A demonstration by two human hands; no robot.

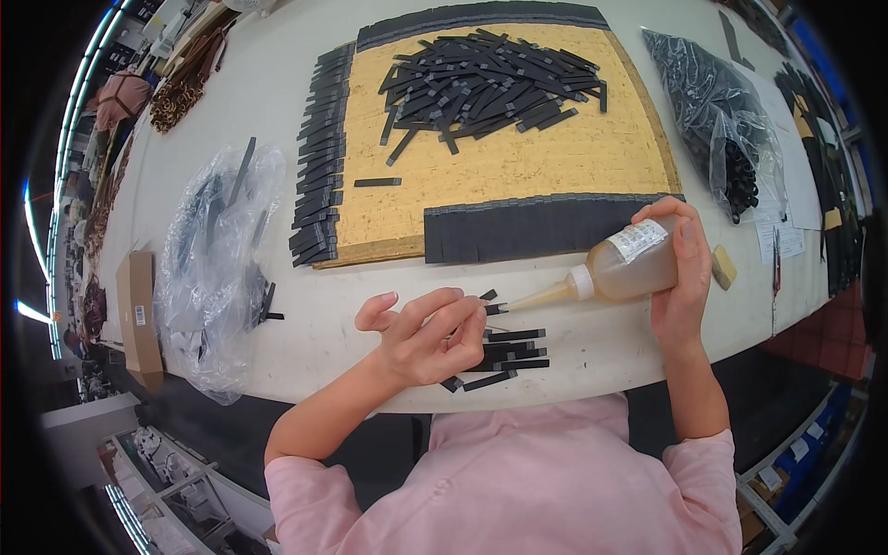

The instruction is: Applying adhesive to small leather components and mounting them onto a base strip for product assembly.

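Observation:
My left hand (427, 335) is pinched closed on a short black strip (497, 309), whose end sticks out past the fingertips. My right hand (683, 268) wraps around a clear squeeze bottle (638, 265) of pale amber liquid, tilted on its side. Its long tapered nozzle (541, 297) points left, with the tip at or very near the strip's end. I cannot tell whether they touch. Just below, several loose black strips (509, 354) lie on the white table (592, 356), partly hidden by my left hand.
Beyond my hands lies a yellow board (536, 166) with a heap of black strips (490, 79) and strips lined along its edges. A crumpled clear plastic bag (217, 277) and a cardboard piece (141, 314) are left; a bag of black parts (721, 120) and a yellowish block (723, 267) right.

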